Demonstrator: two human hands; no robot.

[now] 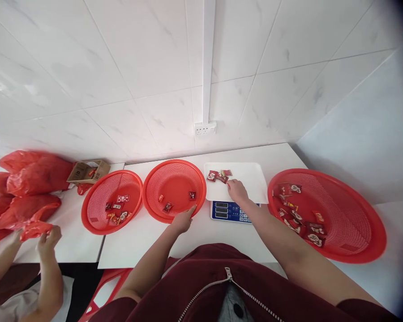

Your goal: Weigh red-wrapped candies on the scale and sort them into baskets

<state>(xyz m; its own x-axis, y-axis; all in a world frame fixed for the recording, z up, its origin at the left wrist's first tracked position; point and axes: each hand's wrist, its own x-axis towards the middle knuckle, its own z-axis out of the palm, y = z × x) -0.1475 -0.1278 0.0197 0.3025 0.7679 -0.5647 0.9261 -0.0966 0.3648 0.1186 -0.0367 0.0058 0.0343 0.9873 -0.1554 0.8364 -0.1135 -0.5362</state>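
Observation:
My left hand (pixel 184 219) has its fingers closed on the near rim of the middle red basket (pixel 147 201). A few small wrapped candies lie in that basket, one dark red candy (pixel 192 195) near its right side. Over the white tray (pixel 251 179) of a weighing scale, my right hand (pixel 237 191) is closed, its fingertips at a dark red wrapped candy (pixel 222 178). Beside it on the tray lie another red wrapped candy (pixel 212 175) and a lighter one (pixel 226 172). The scale's blue panel (pixel 235 211) shows below, partly behind my right forearm.
At right stands a larger red basket (pixel 359 223) with several wrapped candies; another red basket (pixel 94 201) stands left. A small cardboard box (pixel 83 173) and full red plastic bags (pixel 36 172) are farther left. There, another person's hands (pixel 49 239) hold a red bag.

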